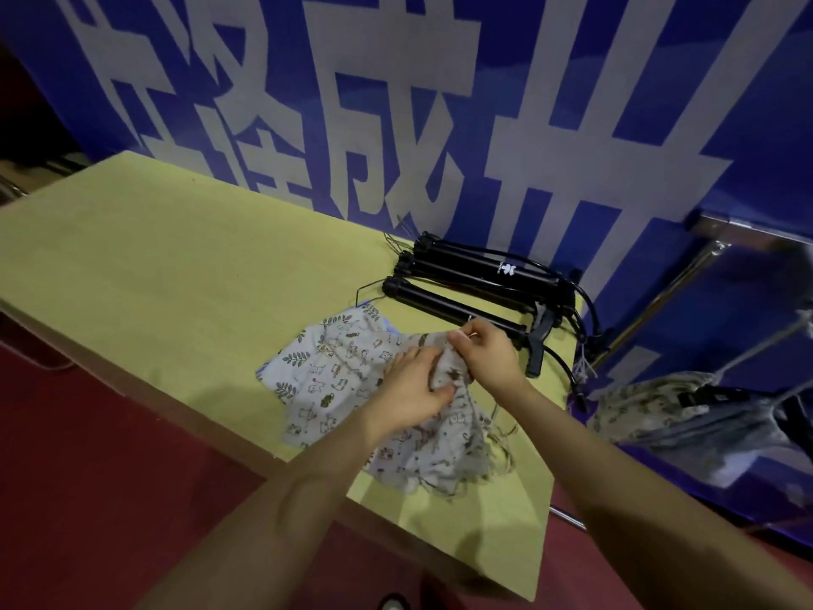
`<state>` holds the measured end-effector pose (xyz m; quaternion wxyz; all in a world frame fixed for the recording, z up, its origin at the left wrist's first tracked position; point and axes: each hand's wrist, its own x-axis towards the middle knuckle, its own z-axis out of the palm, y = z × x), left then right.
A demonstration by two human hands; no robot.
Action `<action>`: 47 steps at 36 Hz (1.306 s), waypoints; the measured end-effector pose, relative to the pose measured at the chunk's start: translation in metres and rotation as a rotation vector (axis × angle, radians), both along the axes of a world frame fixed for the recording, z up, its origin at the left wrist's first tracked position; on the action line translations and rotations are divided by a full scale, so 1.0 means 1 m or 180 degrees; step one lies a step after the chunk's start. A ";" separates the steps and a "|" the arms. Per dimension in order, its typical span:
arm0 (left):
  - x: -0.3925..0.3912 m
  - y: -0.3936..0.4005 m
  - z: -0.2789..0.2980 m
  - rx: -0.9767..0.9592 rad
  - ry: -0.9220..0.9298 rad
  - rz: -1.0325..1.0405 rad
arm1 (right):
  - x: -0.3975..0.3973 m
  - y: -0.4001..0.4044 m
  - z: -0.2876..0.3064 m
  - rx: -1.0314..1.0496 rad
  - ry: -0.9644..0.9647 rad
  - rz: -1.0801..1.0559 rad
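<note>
We have the light grey cotton cloth printed with small animals and leaves [334, 372] lying toward the right end of the yellow-green worktop [154, 257], its near part rumpled and reaching the near edge. Our left hand [413, 385] grips a bunched fold, and our right hand [484, 356], close beside it, pinches the cloth's far edge. We judge it light, limp and not slippery, with loose threads at the near hem, so a hem or corner is the place to hold. The hands hide the bunched middle, so we cannot tell whether it is a garment. Black folded tripods [475, 284] lie just beyond it.
</note>
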<state>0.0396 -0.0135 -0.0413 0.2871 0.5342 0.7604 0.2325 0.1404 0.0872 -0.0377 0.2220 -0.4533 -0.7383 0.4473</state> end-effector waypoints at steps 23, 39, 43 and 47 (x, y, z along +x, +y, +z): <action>-0.023 -0.004 0.045 0.0698 0.0185 0.0134 | -0.008 -0.011 0.032 -0.0794 0.0726 0.0379; -0.063 -0.015 0.053 0.0254 0.2613 -0.1244 | -0.010 0.001 0.012 0.0306 -0.0220 -0.0177; -0.069 -0.003 0.045 0.0113 0.2101 -0.0757 | -0.012 0.002 0.011 0.0202 -0.0115 0.0129; -0.063 0.012 0.033 0.0035 0.1592 -0.0360 | -0.012 0.006 0.007 0.0012 -0.0147 0.0424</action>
